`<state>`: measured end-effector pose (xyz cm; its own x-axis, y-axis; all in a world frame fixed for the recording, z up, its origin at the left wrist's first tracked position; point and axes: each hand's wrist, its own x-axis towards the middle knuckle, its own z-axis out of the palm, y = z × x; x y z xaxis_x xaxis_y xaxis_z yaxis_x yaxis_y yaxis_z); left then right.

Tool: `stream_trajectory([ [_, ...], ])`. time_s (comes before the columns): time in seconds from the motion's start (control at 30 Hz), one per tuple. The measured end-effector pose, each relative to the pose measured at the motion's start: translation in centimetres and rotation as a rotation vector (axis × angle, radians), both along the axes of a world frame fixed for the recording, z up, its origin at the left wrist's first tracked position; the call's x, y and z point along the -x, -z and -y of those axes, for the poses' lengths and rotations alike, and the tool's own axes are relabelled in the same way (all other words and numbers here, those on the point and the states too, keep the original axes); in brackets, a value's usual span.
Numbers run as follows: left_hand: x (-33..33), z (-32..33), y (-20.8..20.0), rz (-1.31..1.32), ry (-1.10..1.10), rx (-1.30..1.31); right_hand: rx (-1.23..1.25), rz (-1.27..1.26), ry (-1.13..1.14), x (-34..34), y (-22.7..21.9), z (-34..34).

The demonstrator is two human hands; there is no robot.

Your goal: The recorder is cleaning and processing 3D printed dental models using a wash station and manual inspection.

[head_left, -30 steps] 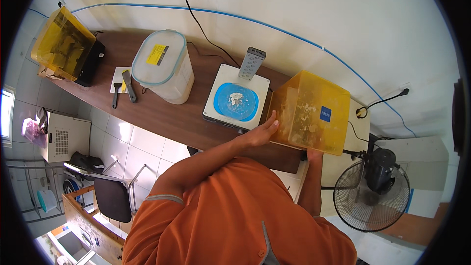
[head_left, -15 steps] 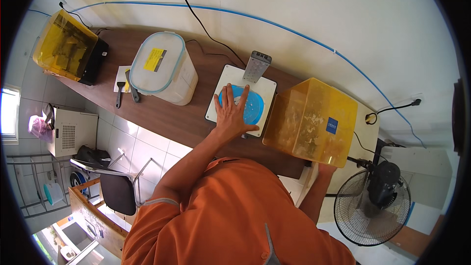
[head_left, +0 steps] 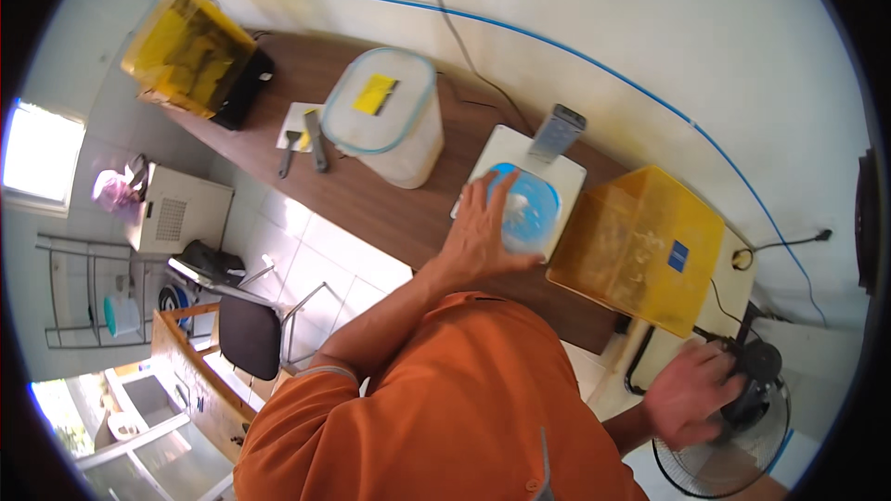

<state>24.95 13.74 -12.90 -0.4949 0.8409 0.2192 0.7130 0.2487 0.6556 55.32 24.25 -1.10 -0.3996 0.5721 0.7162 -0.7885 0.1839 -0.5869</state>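
My left hand (head_left: 480, 237) reaches over a round blue disc (head_left: 535, 207), fingers and thumb spread over its near left part. Pale material, which I cannot make out, lies in the middle of the disc. The disc lies on a white square base plate (head_left: 504, 143), with a grey upright column (head_left: 557, 134) at its back. At the lower right, my right hand (head_left: 691, 394) is smeared by motion in front of the black fan (head_left: 763, 362). Nothing can be made out in it. A translucent yellow box-shaped cover (head_left: 640, 246) lies tilted right of the plate, apart from both hands.
Left of the plate stands a clear lidded container (head_left: 394, 121) with a yellow label. Two scrapers (head_left: 316, 141) lie beside it. Farther left is a yellow-covered machine (head_left: 200, 60). A chair (head_left: 249, 338) stands left of the brown table (head_left: 348, 209). Cables run along the wall.
My right hand has come off the yellow cover and moved down toward the fan. My left hand's fingers have shifted from flat on the blue disc to a more curved spread. The view has shifted.
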Motion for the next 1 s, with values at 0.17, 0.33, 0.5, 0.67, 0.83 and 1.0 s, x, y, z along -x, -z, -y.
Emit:
stream_trajectory([
  [0.17,-1.1,6.2,-2.4,0.180,0.150,-0.104,0.052,0.918,-0.094,10.3,2.5,5.1],
  [0.33,-0.3,11.9,-1.0,0.250,0.038,0.016,0.358,1.003,-0.373,16.0,8.0,6.3],
  [0.5,1.8,16.2,-0.4,0.264,-0.085,-0.038,0.005,1.060,-0.332,20.4,10.8,8.2],
  [0.67,5.4,20.5,2.0,1.119,-0.675,-0.428,0.013,0.961,-0.460,26.6,12.7,11.9],
  [0.83,10.3,27.8,4.7,1.694,-0.604,-0.436,0.082,1.061,-0.593,34.6,14.8,16.6],
  [1.0,14.7,32.4,5.1,1.536,-0.776,-0.514,-0.384,1.026,-0.205,47.4,18.5,21.0],
])
